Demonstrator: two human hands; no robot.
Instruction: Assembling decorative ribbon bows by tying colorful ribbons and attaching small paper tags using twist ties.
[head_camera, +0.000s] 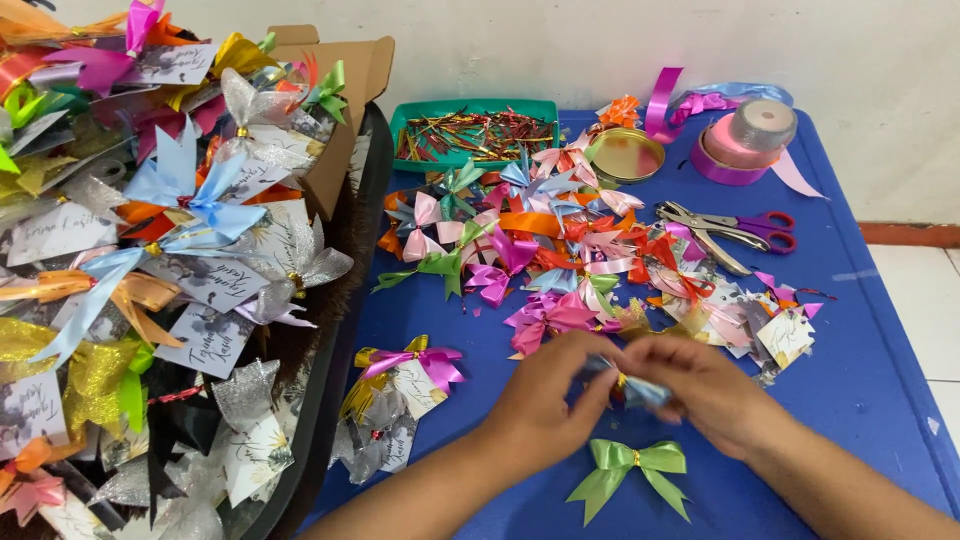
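Observation:
My left hand (545, 395) and my right hand (705, 385) meet over the blue table (870, 330), both pinching a small light-blue ribbon bow (630, 387) with a gold tie at its middle. Most of that bow is hidden by my fingers. A green ribbon bow (630, 472) lies flat on the table just below my hands. Beyond my hands spreads a pile of ribbon bows (560, 250) in pink, orange, green and blue.
A dark bin (345, 260) at the left overflows with bows tied to printed cards. At the back stand a green tray (470, 130) of metallic twist ties, a round tin lid (625, 155), pink ribbon rolls (745, 140) and red-handled scissors (745, 225).

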